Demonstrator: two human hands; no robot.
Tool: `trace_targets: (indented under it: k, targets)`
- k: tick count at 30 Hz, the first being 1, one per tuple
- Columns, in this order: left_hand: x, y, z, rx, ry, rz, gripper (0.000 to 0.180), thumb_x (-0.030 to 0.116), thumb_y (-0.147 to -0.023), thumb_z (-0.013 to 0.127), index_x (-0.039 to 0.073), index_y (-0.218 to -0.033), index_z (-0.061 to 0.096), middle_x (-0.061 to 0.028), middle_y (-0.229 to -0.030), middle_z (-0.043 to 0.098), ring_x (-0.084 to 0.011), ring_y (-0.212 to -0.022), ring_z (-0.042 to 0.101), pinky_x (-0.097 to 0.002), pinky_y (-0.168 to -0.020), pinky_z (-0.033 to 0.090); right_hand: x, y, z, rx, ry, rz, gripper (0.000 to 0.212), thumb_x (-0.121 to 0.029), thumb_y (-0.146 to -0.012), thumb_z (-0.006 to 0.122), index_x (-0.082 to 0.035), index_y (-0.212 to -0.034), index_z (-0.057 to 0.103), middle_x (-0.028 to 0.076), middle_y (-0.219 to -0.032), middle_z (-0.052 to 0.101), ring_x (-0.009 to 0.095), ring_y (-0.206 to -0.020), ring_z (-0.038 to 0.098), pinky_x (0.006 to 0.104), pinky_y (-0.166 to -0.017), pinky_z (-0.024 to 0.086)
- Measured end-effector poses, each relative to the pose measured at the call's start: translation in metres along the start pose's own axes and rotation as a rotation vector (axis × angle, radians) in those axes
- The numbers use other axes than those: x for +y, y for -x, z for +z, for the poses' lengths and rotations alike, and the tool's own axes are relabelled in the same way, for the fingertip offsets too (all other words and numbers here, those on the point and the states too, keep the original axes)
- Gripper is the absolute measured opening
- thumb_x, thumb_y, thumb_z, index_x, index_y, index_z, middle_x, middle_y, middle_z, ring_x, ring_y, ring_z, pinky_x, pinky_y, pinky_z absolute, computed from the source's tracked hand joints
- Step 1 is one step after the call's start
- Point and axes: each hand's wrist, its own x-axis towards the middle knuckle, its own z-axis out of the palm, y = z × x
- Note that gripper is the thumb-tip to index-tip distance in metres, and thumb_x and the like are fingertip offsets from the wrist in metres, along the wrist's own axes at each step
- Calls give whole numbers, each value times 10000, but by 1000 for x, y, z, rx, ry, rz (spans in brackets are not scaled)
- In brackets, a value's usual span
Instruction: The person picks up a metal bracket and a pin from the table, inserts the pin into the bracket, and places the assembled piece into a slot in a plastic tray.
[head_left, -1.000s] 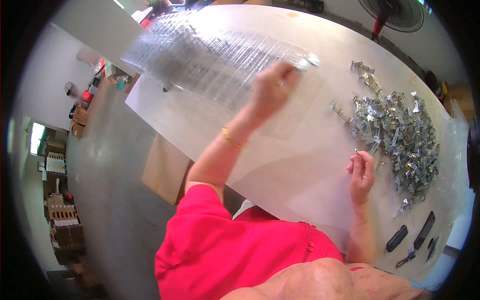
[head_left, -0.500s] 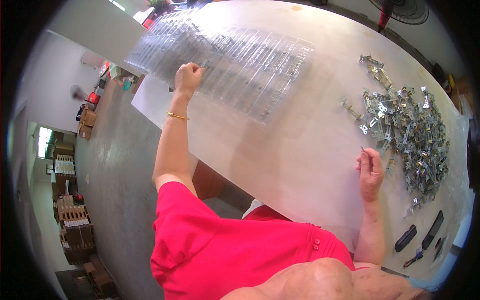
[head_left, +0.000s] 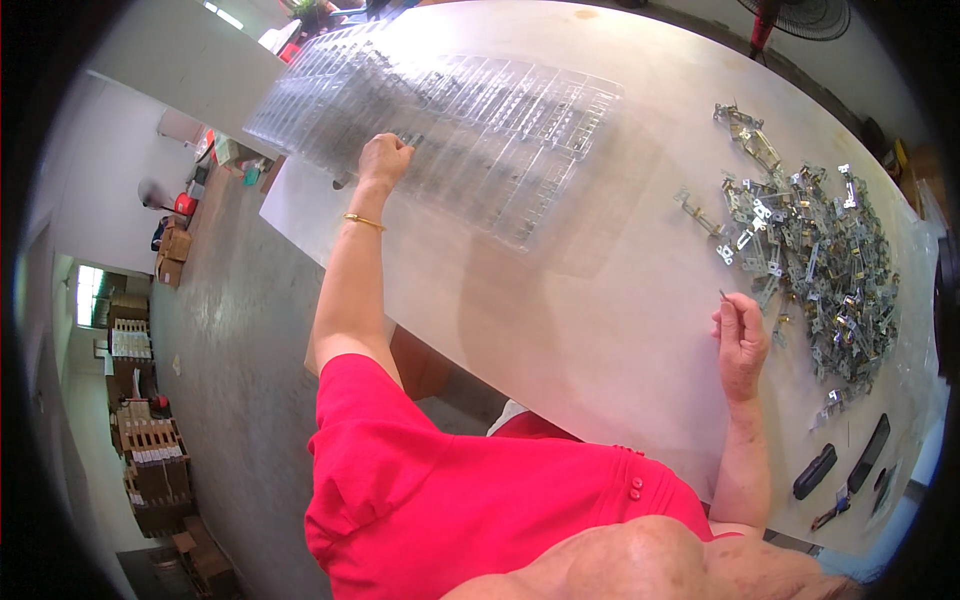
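My left hand reaches over the clear plastic compartment tray, fingers closed on a small metal bracket at its slots. Rows of metal pieces lie in the tray's narrow compartments. By the right side of the table, my right hand is raised with thumb and fingers pinched. A thin dark tip sticks out of this pinch; the rest of that object is hidden. Just beyond my right hand lies a heaped pile of silvery metal brackets with brass-coloured parts.
The pale table carries everything. At its near right lie a black case, a long black object and a small tool with a dark handle. Stacked cartons stand on the floor at left; a fan is at far right.
My left hand has shifted slightly right and nearer over the tray, still closed on the bracket. My right hand keeps its pinch, almost unmoved.
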Motion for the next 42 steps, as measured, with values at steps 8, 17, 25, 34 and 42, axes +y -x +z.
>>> trace_targets:
  k: [8, 17, 25, 34, 42]
  targets:
    - [13, 2, -4, 10, -86, 45, 259, 282, -788, 706, 44, -864, 778, -183, -901, 742, -339, -883, 717, -425, -826, 548, 0, 3, -1, 13, 9, 3, 68, -84, -1017, 594, -50, -1060, 633, 4, -841, 629, 64, -721, 592, 218, -608, 500]
    - [150, 76, -54, 285, 214, 503, 102, 123, -851, 683, 27, -858, 715, -125, -870, 689, -315, -841, 651, -408, -765, 520, 0, -6, 2, 15, 21, -52, 85, -125, -999, 634, -66, -1060, 633, -4, -769, 628, 62, -643, 576, 221, -581, 480]
    - [308, 157, 6, 202, 447, 979, 72, 45, -833, 692, 61, -903, 695, -93, -944, 678, -309, -940, 632, -419, -852, 481, 4, -1, 0, 5, -61, -55, 82, -115, -993, 643, -60, -1052, 633, 1, -768, 624, 57, -643, 568, 224, -575, 474]
    - [365, 156, 73, 56, 217, 1129, 99, 59, -832, 630, 64, -923, 667, -91, -980, 676, -302, -1026, 619, -435, -924, 433, 1, -1, -4, 4, -96, -94, 59, -93, -988, 638, -67, -1039, 624, 2, -768, 616, 63, -644, 550, 236, -578, 464]
    - [352, 157, 71, -32, 106, 1108, 70, 99, -880, 604, 61, -886, 663, -115, -872, 665, -323, -912, 636, -450, -918, 427, -1, -3, -6, 23, -126, -41, 56, -108, -995, 633, -73, -1036, 616, 2, -730, 608, 64, -626, 537, 240, -571, 462]
